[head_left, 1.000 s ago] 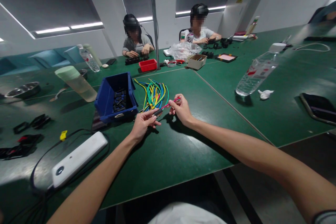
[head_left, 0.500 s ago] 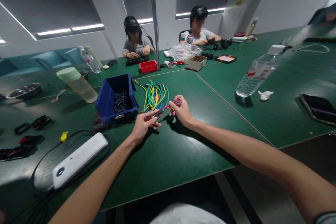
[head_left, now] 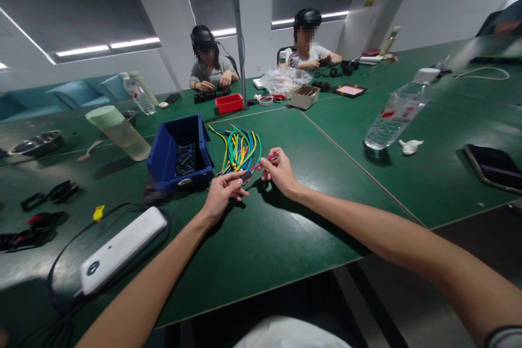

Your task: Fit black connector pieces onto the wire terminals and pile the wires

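Note:
My left hand (head_left: 224,191) pinches a small black sleeve-like piece (head_left: 246,175) between thumb and fingers. From its right end a thin red wire (head_left: 256,166) runs up to my right hand (head_left: 279,173), which is closed on it. Whether the wire sits inside the black piece is too small to tell. Just beyond my hands lies a loose bundle of yellow, green and blue wires (head_left: 238,147). Left of the bundle a blue bin (head_left: 157,166) holds several black pieces (head_left: 186,160) that look similar to the one in my left hand.
A white power bank (head_left: 122,250) with a cable lies front left. A green-lidded bottle (head_left: 120,133) stands behind it. At right are a water bottle (head_left: 402,109), crumpled tissue (head_left: 411,146) and phone (head_left: 493,166). Two people sit across the green table, near a red tray (head_left: 229,103).
The whole view has shifted very slightly. Both hands keep the same hold on the black piece and the red wire.

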{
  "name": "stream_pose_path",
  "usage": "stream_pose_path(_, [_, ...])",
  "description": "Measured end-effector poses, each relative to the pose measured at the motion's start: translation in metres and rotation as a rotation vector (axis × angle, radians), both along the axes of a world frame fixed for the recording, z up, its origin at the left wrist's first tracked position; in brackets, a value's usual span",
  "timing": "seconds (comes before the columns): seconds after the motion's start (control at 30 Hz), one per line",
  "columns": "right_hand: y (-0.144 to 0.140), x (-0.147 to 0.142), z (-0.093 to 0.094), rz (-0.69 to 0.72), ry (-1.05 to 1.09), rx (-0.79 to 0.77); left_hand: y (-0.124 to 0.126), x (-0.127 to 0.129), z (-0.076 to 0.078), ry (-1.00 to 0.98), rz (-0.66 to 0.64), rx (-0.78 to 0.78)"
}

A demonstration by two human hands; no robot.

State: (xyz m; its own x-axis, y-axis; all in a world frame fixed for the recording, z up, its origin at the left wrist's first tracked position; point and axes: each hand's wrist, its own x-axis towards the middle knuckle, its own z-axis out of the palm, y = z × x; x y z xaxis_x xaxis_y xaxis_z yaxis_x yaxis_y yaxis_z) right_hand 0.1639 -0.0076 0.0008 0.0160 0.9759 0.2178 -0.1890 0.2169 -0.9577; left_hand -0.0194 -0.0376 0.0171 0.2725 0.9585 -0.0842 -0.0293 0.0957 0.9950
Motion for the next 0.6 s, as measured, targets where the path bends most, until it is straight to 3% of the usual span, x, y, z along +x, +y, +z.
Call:
stream_pose_path(0.37, [-0.001,-0.001,0.000,0.018,-0.052,-0.046,0.001,0.001,-0.004,0.032,0.039,0.008])
stream_pose_path(0.6, [-0.020,-0.007,0.005,0.192,-0.188,0.059,-0.004,0.005,-0.002,0.081,0.023,0.103])
